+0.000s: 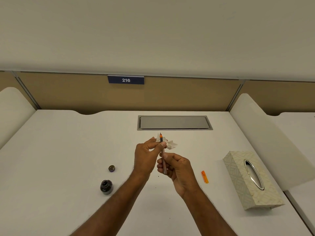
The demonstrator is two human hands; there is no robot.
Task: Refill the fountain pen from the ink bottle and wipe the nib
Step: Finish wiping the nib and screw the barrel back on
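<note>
Single head view, above desk, facing forward and down toward partition at 12 o'clock; hands close below.

Orange-sectioned fountain pen nib-up in crumpled tissue; uncapped dark ink bottle lower left.

A small dark blue sign is showing the white number "216"; it is hanging at the top edge of the tan partition behind the desk. Nothing else is reading as text.
</note>
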